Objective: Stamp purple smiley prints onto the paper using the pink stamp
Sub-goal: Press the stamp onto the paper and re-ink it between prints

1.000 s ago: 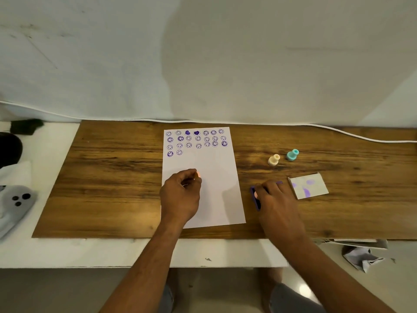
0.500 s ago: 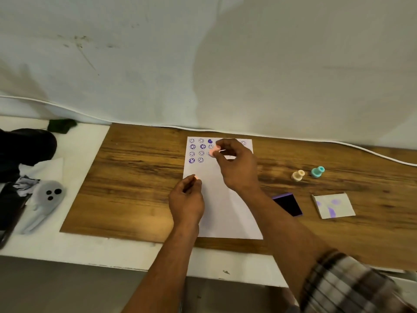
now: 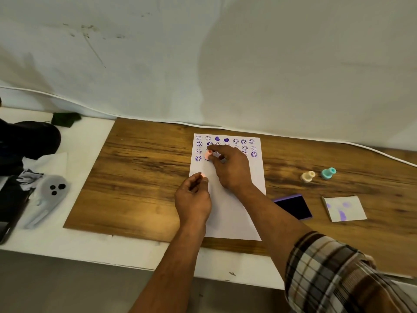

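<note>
A white sheet of paper lies on the wooden board, its top rows filled with purple smiley prints and two purple hearts. My right hand pinches the small pink stamp and holds it down on the paper in the fourth row, just right of the first print. My left hand rests on the paper's left edge with fingers curled, a small pink piece at its fingertips. The purple ink pad lies open right of the paper, partly behind my right forearm.
A cream stamp and a teal stamp stand on the board to the right. A white card with purple smears lies by the ink pad. Grey ghost-shaped toy, dark objects and cloth sit on the white table at left.
My right hand left the ink pad, crossed to the paper's top and has moved the pink stamp left and down onto the fourth row. The left hand stayed on the paper.
</note>
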Available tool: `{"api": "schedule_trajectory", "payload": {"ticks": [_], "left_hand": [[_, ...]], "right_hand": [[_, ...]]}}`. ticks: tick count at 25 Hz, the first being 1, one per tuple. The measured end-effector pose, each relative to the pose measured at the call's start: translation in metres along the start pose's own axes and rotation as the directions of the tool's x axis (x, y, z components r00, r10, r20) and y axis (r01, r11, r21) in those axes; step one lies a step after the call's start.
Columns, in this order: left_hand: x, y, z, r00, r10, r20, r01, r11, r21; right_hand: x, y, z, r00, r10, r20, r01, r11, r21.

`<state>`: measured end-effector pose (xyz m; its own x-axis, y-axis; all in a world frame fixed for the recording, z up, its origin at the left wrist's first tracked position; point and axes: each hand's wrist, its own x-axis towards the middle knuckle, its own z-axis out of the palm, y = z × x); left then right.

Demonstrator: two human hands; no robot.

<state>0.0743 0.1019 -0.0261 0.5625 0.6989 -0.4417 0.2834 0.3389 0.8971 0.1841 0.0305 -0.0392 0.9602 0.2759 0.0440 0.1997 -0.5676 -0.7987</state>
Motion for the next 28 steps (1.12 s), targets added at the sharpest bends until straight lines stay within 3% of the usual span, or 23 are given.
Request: {"api": "schedule_trajectory", "payload": {"ticks": [8,13,20,24,28], "left_hand": [[0.001,0.0,0.0,1.0,0.004,-0.003,-0.004,1.0,0.016],[0.0,0.001,0.0,1.0,-0.001,-0.004,0.002,1.0,0.023],[0.0,0.0,0.001,1.0,-0.007,0.001,0.007,1.0,0.027],[0.001,-0.001,0.001,1.0,-0.003,-0.005,0.003,0.999,0.036],[-0.001,-0.001,0.001,1.0,0.004,-0.007,-0.003,0.999,0.051]], "right_hand": [[0.001,0.0,0.0,0.996,-0.092,0.008,0.092,0.992,-0.088],[0.008,-0.004,-0.006,0.974,-0.198,0.112,0.221,0.944,-0.247],[0.01,-0.004,-0.009,0.963,-0.224,0.152,0.258,0.931,-0.26],[0.018,-0.005,-0.009,0.919,-0.294,0.265,0.377,0.852,-0.364],[0.017,-0.008,-0.007,0.942,-0.243,0.232,0.323,0.846,-0.424]]}}
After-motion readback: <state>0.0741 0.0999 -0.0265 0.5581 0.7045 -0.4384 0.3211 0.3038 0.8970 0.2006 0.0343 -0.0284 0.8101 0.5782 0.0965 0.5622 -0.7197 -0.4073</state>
